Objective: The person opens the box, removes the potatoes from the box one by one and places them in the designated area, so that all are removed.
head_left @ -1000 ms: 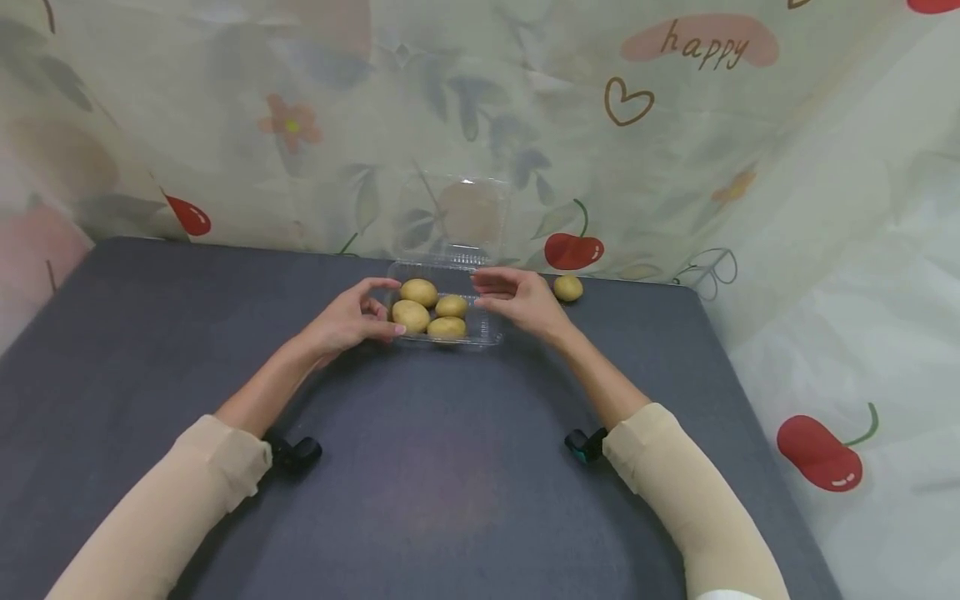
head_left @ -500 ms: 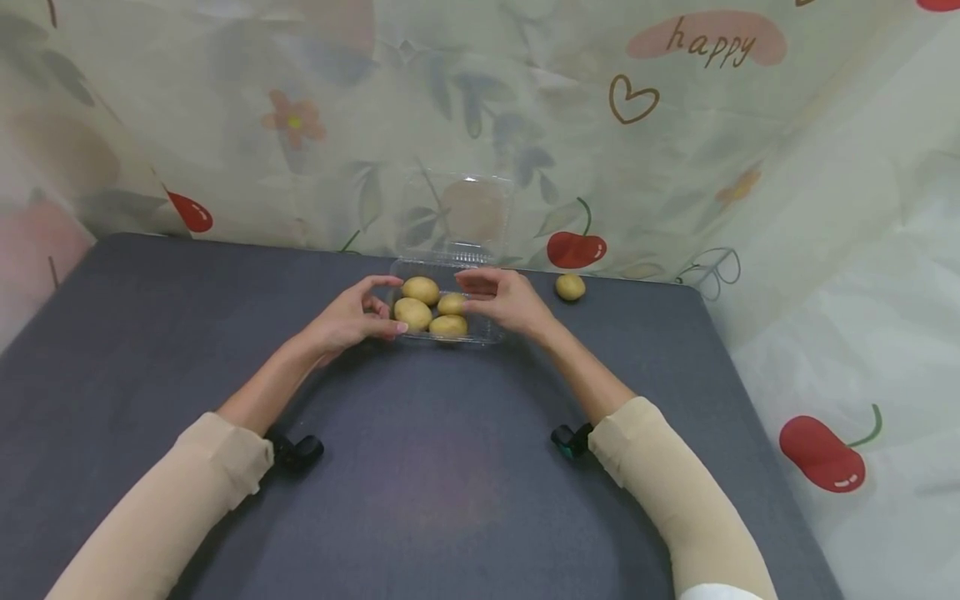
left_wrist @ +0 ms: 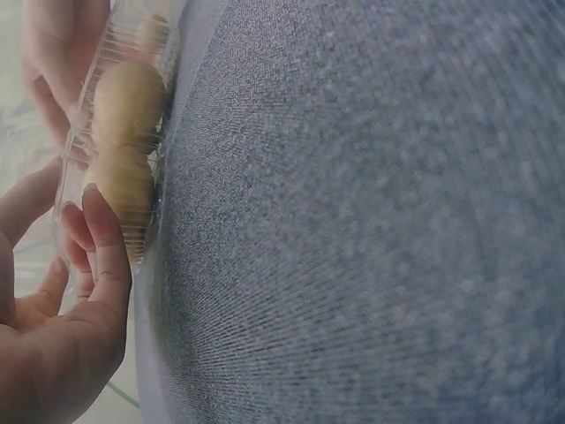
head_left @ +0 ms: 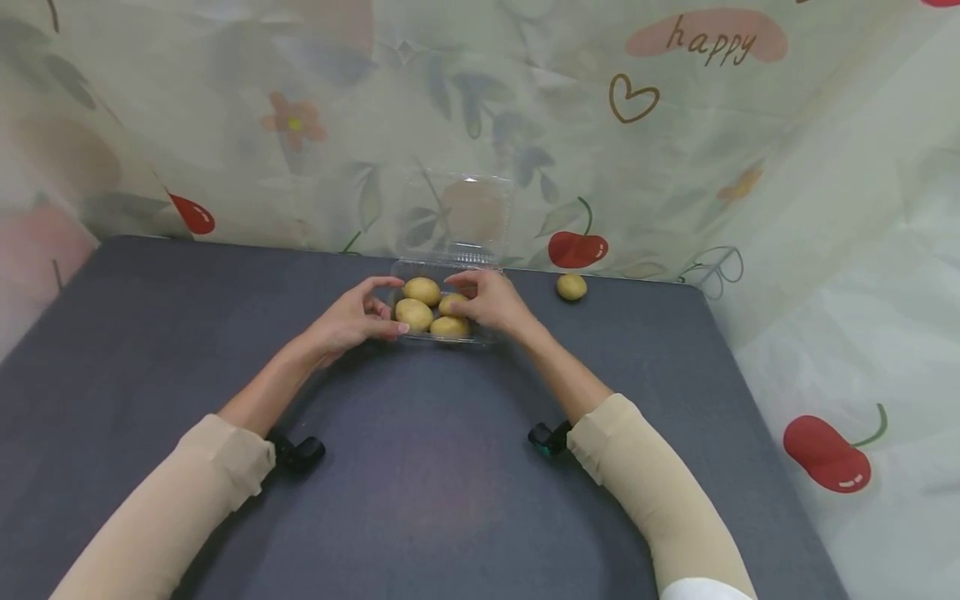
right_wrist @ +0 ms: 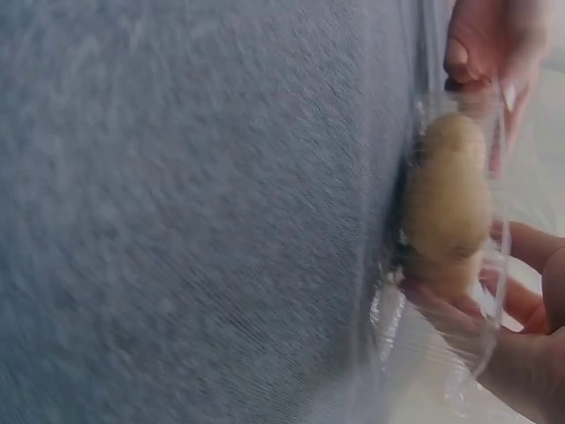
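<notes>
A clear plastic clamshell box stands near the table's back edge, its lid raised against the curtain. Several yellow potatoes lie inside. My left hand holds the box's left end between thumb and fingers; in the left wrist view its fingertips press the ribbed wall. Reaching in over the right end, my right hand has its thumb and fingers around the small back-right potato. The right wrist view shows the thumb low beside a potato, behind the clear wall.
One loose potato sits on the dark grey table, right of the box by the back edge. A printed curtain hangs directly behind the table and along its right side.
My right hand has moved left, from the box's right end into it, and its fingers have closed in around the small potato. My left hand has stayed at the left end.
</notes>
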`<state>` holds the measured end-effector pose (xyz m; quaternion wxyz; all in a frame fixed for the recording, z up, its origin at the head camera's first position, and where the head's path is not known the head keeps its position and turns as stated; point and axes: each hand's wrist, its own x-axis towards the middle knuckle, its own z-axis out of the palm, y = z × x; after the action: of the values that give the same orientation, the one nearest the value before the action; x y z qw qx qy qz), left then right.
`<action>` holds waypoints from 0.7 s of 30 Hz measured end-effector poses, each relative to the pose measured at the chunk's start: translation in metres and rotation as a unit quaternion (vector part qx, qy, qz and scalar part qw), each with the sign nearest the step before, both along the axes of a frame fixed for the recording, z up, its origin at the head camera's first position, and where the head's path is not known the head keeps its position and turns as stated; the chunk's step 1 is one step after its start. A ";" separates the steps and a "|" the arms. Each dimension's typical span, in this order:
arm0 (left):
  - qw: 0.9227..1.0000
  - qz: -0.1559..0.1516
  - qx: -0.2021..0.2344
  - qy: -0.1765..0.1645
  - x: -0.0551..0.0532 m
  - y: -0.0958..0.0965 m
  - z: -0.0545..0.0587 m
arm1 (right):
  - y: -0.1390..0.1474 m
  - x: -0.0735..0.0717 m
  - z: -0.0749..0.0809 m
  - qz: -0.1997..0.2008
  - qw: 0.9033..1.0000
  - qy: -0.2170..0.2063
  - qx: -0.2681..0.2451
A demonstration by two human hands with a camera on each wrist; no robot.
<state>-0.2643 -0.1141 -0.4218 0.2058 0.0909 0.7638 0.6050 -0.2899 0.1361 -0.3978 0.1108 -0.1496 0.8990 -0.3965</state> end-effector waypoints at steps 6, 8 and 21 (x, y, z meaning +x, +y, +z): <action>1.000 0.002 0.007 -0.001 0.001 0.001 0.001 | -0.008 0.001 -0.004 -0.028 0.999 0.011 0.034; 1.000 0.002 0.009 -0.002 0.001 0.001 0.001 | -0.010 0.000 -0.005 -0.035 0.999 0.010 0.035; 1.000 0.002 0.018 -0.003 0.000 0.001 -0.001 | -0.014 0.002 -0.005 -0.040 0.997 0.019 0.066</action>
<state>-0.2640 -0.1127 -0.4225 0.2054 0.0908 0.7523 0.6193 -0.2883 0.1221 -0.4024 0.0871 -0.1137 0.9303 -0.3377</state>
